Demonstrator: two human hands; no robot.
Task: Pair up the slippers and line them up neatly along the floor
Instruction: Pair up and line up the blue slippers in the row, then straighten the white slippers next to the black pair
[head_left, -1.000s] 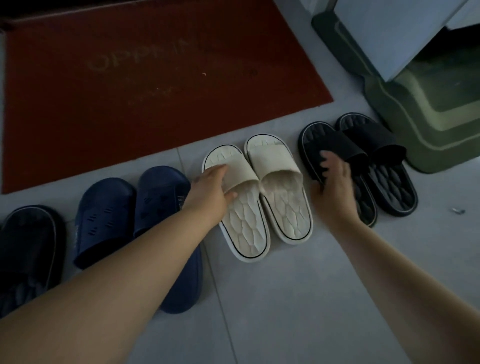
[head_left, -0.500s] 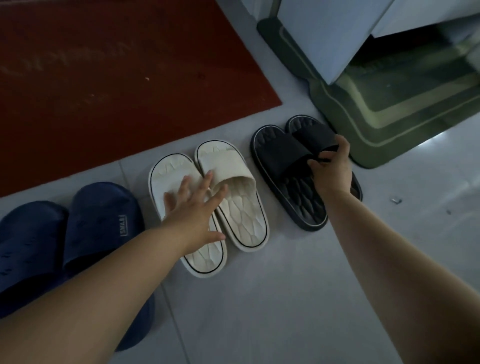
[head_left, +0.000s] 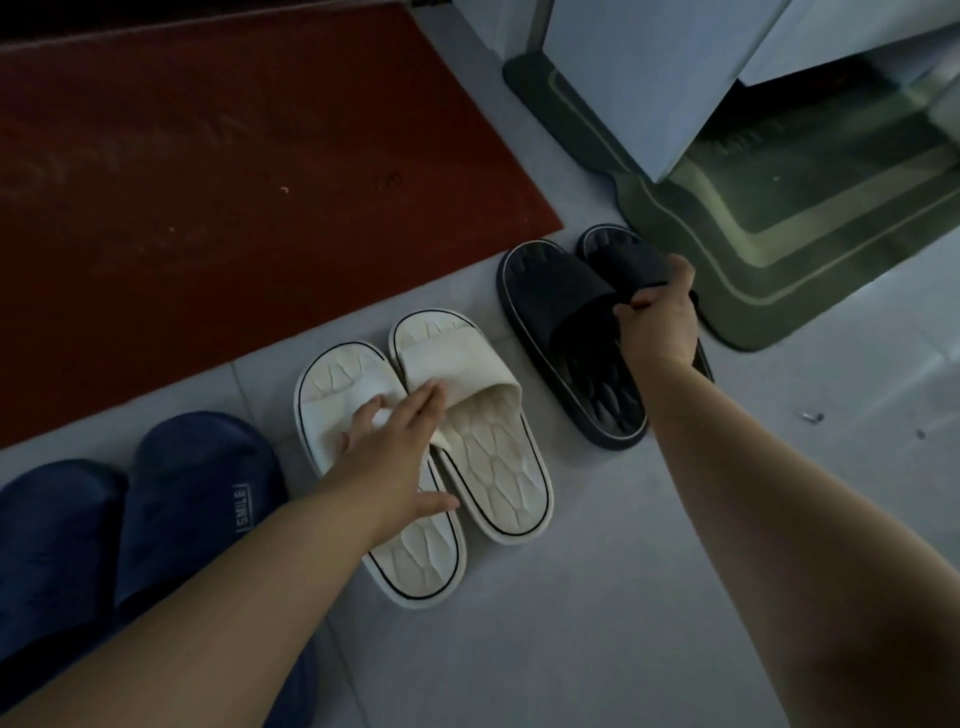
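Head view: three pairs of slippers are seen in a row on the pale tiled floor (head_left: 597, 623), toes pointing to the far side. At the left lies the blue pair (head_left: 156, 509), its right slipper marked "SMILE"; its near end is hidden by the left forearm. In the middle lies the cream pair (head_left: 498, 467), the two slippers touching side by side, the left one set a little nearer than the right. At the right lies the black pair (head_left: 550, 312), also side by side, its far right slipper just beside the green mat (head_left: 779, 270).

The left hand (head_left: 389, 462) is laid flat on the strap of the left cream slipper, fingers spread and thumb held out to the near right; nothing is gripped.

The right hand (head_left: 657, 327) is closed over the straps of the black pair, which are pinched between thumb and fingers; whether both straps are held or only the right one cannot be told in the dim light.

A red mat (head_left: 208, 182) is spread beyond the slippers at the far left. A pale cabinet (head_left: 649, 78) stands at the far right over the green mat.
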